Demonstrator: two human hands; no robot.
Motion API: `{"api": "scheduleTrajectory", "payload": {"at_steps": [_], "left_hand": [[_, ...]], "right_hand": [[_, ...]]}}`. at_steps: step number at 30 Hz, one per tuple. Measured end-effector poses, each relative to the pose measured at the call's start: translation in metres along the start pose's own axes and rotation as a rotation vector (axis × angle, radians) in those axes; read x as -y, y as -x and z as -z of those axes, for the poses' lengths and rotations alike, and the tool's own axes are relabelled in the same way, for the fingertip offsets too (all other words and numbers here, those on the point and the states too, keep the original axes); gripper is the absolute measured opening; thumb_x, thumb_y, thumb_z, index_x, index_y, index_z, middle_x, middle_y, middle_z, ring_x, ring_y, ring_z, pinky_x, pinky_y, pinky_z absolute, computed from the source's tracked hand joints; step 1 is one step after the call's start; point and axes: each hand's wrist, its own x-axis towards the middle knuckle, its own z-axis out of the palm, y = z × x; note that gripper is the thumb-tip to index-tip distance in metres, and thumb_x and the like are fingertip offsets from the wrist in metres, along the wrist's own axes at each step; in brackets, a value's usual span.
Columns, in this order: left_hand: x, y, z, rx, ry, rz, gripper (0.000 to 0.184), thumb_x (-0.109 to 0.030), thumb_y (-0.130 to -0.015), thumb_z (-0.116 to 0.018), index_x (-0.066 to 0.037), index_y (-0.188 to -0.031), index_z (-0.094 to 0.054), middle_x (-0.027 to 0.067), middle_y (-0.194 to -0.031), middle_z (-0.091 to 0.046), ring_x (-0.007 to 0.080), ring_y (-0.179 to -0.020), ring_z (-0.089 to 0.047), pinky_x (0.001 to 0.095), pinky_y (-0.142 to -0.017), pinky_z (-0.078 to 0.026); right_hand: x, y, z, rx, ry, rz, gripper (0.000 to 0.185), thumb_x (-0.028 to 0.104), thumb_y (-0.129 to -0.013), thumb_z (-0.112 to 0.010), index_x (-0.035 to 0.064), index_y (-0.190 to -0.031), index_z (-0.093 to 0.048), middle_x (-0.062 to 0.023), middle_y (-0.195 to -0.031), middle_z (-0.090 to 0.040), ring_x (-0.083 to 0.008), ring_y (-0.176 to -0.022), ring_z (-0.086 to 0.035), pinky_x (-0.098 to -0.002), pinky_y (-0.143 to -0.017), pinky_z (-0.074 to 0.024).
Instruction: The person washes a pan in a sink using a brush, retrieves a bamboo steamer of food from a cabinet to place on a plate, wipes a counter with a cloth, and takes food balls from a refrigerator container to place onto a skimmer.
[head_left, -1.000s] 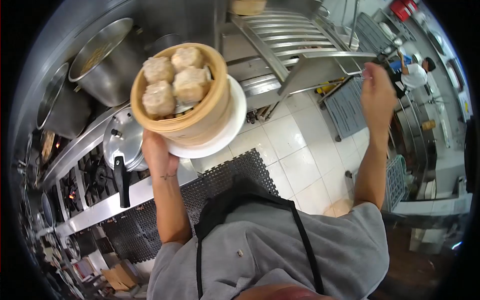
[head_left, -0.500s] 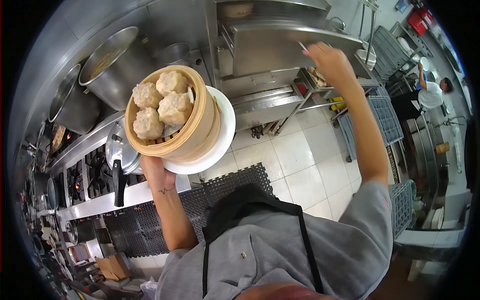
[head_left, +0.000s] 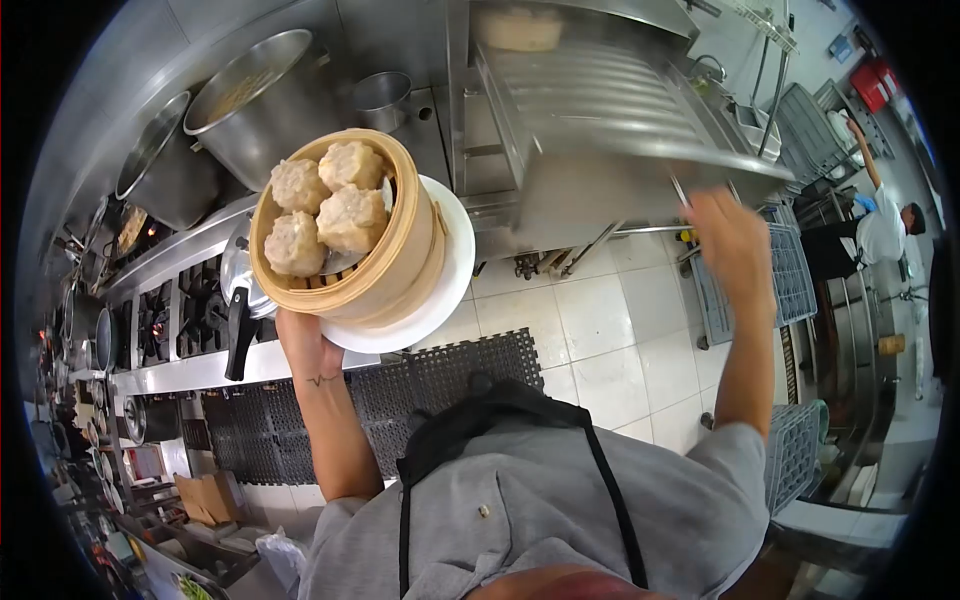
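- Pale floor tiles (head_left: 600,320) run through a crowded kitchen, with a perforated black mat (head_left: 300,425) lying alongside the stove (head_left: 205,310).
- Two large steel pots (head_left: 265,120) stand tilted-looking at the back of the stove (the wide lens bends everything), the right-hand one with something yellowish inside; a smaller steel pan (head_left: 383,103) sits to their right.
- A lidded cooker with a black handle (head_left: 239,335) is partly hidden behind the steamer.
- Ahead, a steel door (head_left: 600,190) hangs open, blurred, below a slatted rack (head_left: 590,85).
- Over on the right, a co-worker (head_left: 882,232) in a white top raises an arm, near grey crates (head_left: 795,275).
- The left hand (head_left: 310,345) supports a white plate (head_left: 456,240) from below, its fingers hidden beneath.
- On that plate sits the bamboo steamer (head_left: 380,285), held out in front of the person, above the stove's edge; four dumplings (head_left: 350,220) fill it, close together.
- The right hand (head_left: 728,225) is curled around the door handle (head_left: 680,190) (motion smears the fingers, so their exact placing is unclear).
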Motion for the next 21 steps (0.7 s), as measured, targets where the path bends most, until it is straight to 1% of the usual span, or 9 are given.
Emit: {"api": "scheduleTrajectory", "payload": {"at_steps": [2, 6, 9, 11, 13, 15, 19, 20, 21], "left_hand": [[0.002, -0.008, -0.001, -0.033, -0.002, 0.03, 0.042, -0.021, -0.098, -0.051, 0.002, -0.133, -0.044, 0.0132, -0.126, -0.057, 0.0232, -0.109, -0.06, 0.0365, -0.09, -0.053], [0.006, -0.021, 0.004, 0.117, 0.081, 0.042, 0.041, -0.02, -0.098, -0.05, -0.001, -0.134, -0.044, 0.013, -0.129, -0.055, 0.0239, -0.113, -0.059, 0.0372, -0.092, -0.052], [0.006, -0.027, 0.003, 0.042, -0.048, -0.022, 0.042, -0.02, -0.098, -0.051, 0.0, -0.135, -0.043, 0.0137, -0.129, -0.055, 0.0246, -0.114, -0.058, 0.0374, -0.093, -0.052], [0.003, -0.028, 0.003, 0.018, -0.042, 0.005, 0.043, -0.02, -0.098, -0.051, 0.0, -0.134, -0.043, 0.0142, -0.129, -0.056, 0.0246, -0.113, -0.059, 0.0374, -0.093, -0.053], [0.004, -0.029, 0.004, -0.007, -0.028, 0.035, 0.043, -0.02, -0.097, -0.051, 0.001, -0.134, -0.043, 0.0147, -0.128, -0.056, 0.0246, -0.112, -0.06, 0.0374, -0.092, -0.053], [0.004, -0.027, 0.008, -0.008, -0.041, 0.027, 0.043, -0.021, -0.098, -0.051, 0.002, -0.134, -0.043, 0.0153, -0.126, -0.057, 0.0252, -0.11, -0.061, 0.0374, -0.091, -0.054], [0.007, -0.026, 0.018, -0.045, -0.011, 0.013, 0.043, -0.022, -0.099, -0.05, 0.002, -0.134, -0.043, 0.0153, -0.127, -0.057, 0.0254, -0.11, -0.06, 0.0378, -0.09, -0.054], [0.008, -0.026, 0.019, -0.071, -0.007, -0.006, 0.043, -0.022, -0.099, -0.05, 0.002, -0.133, -0.043, 0.0153, -0.127, -0.056, 0.0253, -0.11, -0.06, 0.0378, -0.089, -0.054], [0.008, -0.024, 0.021, -0.099, -0.003, -0.022, 0.043, -0.022, -0.099, -0.05, 0.002, -0.133, -0.043, 0.0152, -0.128, -0.056, 0.0252, -0.11, -0.06, 0.0378, -0.089, -0.055]], "right_hand": [[0.005, 0.006, 0.013, -0.025, -0.007, 0.006, 0.014, 0.014, -0.084, -0.067, 0.0065, -0.082, -0.055, -0.0084, -0.071, -0.049, -0.0291, -0.058, -0.054, -0.0387, -0.05, -0.0439], [0.0, 0.003, 0.009, 0.013, 0.028, 0.019, 0.016, 0.014, -0.082, -0.068, 0.0057, -0.081, -0.055, -0.0076, -0.071, -0.049, -0.0274, -0.055, -0.054, -0.0365, -0.049, -0.0434], [-0.011, -0.002, 0.008, 0.044, -0.003, -0.015, 0.016, 0.015, -0.082, -0.069, 0.0038, -0.087, -0.059, -0.0084, -0.076, -0.054, -0.0293, -0.059, -0.056, -0.0364, -0.054, -0.0457], [-0.015, -0.016, 0.034, 0.15, -0.229, -0.024, 0.018, 0.013, -0.086, -0.065, 0.002, -0.099, -0.061, -0.0086, -0.085, -0.061, -0.0271, -0.065, -0.06, -0.0358, -0.061, -0.0485], [-0.021, -0.051, 0.056, 0.158, -0.341, -0.341, 0.014, 0.014, -0.087, -0.062, 0.0018, -0.085, -0.068, -0.0044, -0.078, -0.063, -0.0118, -0.054, -0.054, -0.0259, -0.05, -0.0408], [-0.031, -0.104, 0.04, 0.049, -0.315, -0.318, 0.016, 0.014, -0.089, -0.057, 0.0021, -0.092, -0.067, -0.0017, -0.072, -0.061, -0.0059, -0.054, -0.053, -0.0225, -0.048, -0.0418], [-0.058, -0.177, -0.054, 0.407, -0.476, -0.088, 0.034, 0.014, -0.087, -0.058, 0.0019, -0.119, -0.059, -0.0057, -0.065, -0.061, -0.0098, -0.054, -0.057, -0.0259, -0.047, -0.0482], [-0.057, -0.186, -0.064, 0.411, -0.476, -0.08, 0.034, 0.014, -0.087, -0.058, 0.0019, -0.119, -0.059, -0.0057, -0.065, -0.061, -0.0098, -0.054, -0.057, -0.0259, -0.047, -0.0482], [-0.057, -0.193, -0.072, 0.57, -0.362, -0.099, 0.035, 0.013, -0.086, -0.059, 0.0028, -0.12, -0.059, -0.0083, -0.067, -0.062, -0.0116, -0.055, -0.058, -0.0274, -0.049, -0.0494]]}}
